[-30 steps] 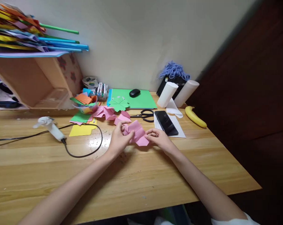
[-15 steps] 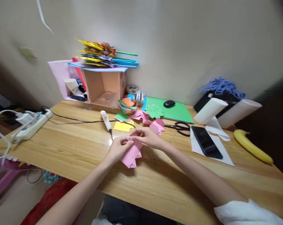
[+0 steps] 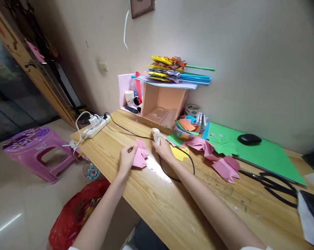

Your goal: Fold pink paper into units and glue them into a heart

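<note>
My left hand [image 3: 126, 159] pinches a folded piece of pink paper [image 3: 140, 156] above the left part of the table. My right hand [image 3: 162, 148] is closed round the handle of a small white corded tool, by its look a glue gun [image 3: 156, 134]. Its black cord [image 3: 190, 159] loops on the wood to the right of that hand. Beside my right wrist lies a yellow paper piece [image 3: 181, 154]. More pink folded paper [image 3: 226, 168] rests farther right.
Black scissors [image 3: 270, 182] and a green board [image 3: 271, 159] with a black mouse [image 3: 249, 139] lie to the right. A cardboard box [image 3: 164, 104] stands at the wall, bearing stacked colored paper [image 3: 163, 69]. A power strip [image 3: 97, 127] sits at the left edge.
My hands have parted. The right hand has moved from the pink paper to the glue gun and closed on it. The left keeps the paper. The view has turned left.
</note>
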`<action>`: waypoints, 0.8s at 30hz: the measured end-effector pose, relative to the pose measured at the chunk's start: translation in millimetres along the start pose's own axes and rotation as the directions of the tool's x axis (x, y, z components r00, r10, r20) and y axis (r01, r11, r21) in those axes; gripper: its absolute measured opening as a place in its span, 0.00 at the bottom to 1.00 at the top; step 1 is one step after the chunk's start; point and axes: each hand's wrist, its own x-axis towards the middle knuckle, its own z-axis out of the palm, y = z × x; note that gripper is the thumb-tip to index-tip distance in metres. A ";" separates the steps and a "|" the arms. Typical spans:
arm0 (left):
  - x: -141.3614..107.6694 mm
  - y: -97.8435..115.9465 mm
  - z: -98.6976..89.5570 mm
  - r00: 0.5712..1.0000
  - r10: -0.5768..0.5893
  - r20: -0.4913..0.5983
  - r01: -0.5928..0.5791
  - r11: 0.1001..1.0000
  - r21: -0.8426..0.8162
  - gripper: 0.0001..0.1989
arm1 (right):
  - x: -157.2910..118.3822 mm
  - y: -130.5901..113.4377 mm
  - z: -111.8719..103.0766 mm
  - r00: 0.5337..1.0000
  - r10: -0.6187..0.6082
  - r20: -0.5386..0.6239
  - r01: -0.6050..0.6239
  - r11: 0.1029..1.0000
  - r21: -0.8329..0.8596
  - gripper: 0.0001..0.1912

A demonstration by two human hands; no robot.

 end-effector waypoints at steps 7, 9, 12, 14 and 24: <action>-8.7 -2.2 -2.7 0.999 0.036 -0.004 -0.035 0.996 0.086 0.16 | -38.2 2.4 -19.7 0.998 -0.017 -0.060 0.022 0.996 0.084 0.14; -9.8 -2.0 -3.6 0.999 0.039 0.006 -0.040 0.994 0.106 0.15 | -53.0 4.2 -21.6 0.998 -0.032 0.047 0.023 0.984 0.175 0.14; -11.5 -1.4 -4.3 0.999 0.038 0.009 -0.038 0.990 0.135 0.14 | -66.8 6.7 -16.2 0.991 -0.056 0.120 0.031 0.979 0.200 0.14; -12.5 -1.1 -4.1 0.999 0.034 0.008 -0.035 0.988 0.154 0.14 | -70.1 7.4 -11.3 0.988 -0.070 0.141 0.044 0.983 0.177 0.14; -16.5 1.3 -1.3 0.998 0.043 0.049 -0.052 0.978 0.203 0.13 | -70.3 0.2 -9.9 0.992 -0.070 0.101 0.058 0.991 0.118 0.14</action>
